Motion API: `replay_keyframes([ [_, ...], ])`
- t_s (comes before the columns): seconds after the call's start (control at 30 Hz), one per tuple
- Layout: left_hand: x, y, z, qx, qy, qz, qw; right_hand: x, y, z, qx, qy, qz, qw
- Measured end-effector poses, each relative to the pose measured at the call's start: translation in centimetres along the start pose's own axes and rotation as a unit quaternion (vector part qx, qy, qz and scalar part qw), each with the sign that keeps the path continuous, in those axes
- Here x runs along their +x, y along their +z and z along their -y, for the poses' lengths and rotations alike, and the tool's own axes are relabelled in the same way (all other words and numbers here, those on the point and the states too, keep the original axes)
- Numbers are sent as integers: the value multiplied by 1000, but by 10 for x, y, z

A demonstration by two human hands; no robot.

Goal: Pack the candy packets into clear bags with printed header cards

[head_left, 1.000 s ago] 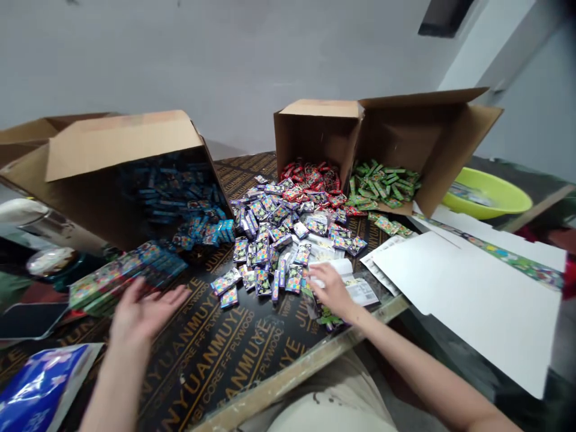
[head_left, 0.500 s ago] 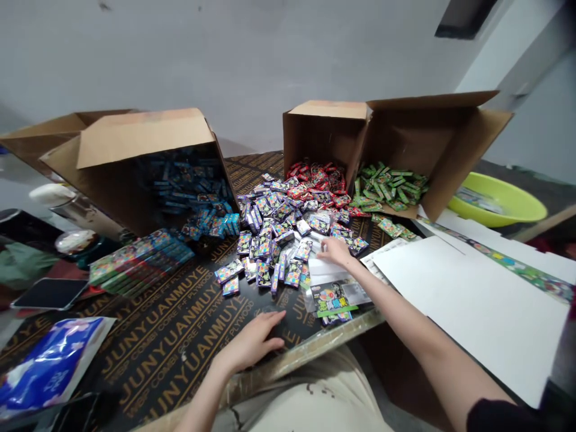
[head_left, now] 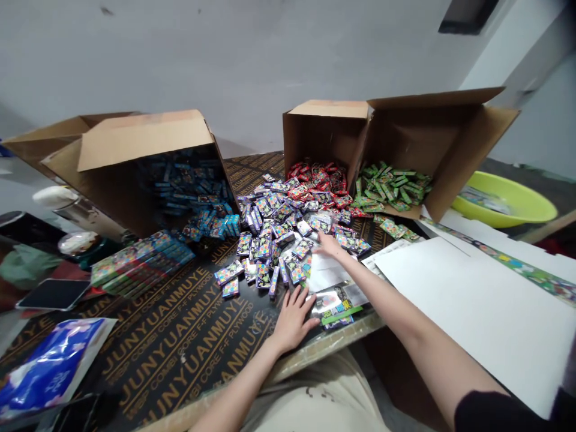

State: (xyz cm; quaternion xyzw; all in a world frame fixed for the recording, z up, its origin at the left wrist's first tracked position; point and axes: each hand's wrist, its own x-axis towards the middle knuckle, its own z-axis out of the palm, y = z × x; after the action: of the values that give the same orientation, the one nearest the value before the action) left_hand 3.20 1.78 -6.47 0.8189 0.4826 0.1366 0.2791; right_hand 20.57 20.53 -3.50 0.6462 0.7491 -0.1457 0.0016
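Note:
My left hand (head_left: 294,317) lies flat and open on the dark plywood table, its fingertips touching a clear printed bag (head_left: 338,303) near the front edge. My right hand (head_left: 329,245) reaches forward, fingers stretched out onto the far end of a stack of clear bags (head_left: 324,273), right at the edge of a heap of small purple packets (head_left: 274,237). Red packets (head_left: 317,178) and green packets (head_left: 391,189) spill from two tipped cardboard boxes behind the heap. Nothing is gripped in either hand.
A tipped cardboard box (head_left: 135,162) with blue packets lies at the left, a row of flat colourful boxes (head_left: 141,261) in front of it. White card sheets (head_left: 472,294) cover the right. A yellow-green basin (head_left: 504,198) sits far right. A blue pouch (head_left: 49,366) and a tablet (head_left: 54,294) lie at the left.
My left hand swept from the far left across the table to the clear bag. My right hand stretched forward from the bag stack toward the purple heap.

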Motion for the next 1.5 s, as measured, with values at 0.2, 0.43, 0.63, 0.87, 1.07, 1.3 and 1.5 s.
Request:
replay_keyframes([
  [0.2,-4,5,-4,25,-1,-35,999,-2,0,4,1,-6,-17,1000],
  [0.43,-4,8,-2,75,16,-67,995,-12,9,14,3,9,-10,1000],
  [0.63,-2,11,0,117,49,-51,991,-8,18,33,12,17,-21,1000],
  [0.87,-4,9,-1,95,42,-49,993,16,0,5,92,15,-27,995],
  [1.07,-4,8,-3,50,31,-44,997,14,-42,-13,161,47,-230,958],
  [1.3,-15,-34,-5,-171,-13,-122,978,-18,-117,-2,246,-16,-501,829],
  [1.5,-23,-71,6,-249,-87,-246,933,11,-124,24,272,-98,-491,821],
])
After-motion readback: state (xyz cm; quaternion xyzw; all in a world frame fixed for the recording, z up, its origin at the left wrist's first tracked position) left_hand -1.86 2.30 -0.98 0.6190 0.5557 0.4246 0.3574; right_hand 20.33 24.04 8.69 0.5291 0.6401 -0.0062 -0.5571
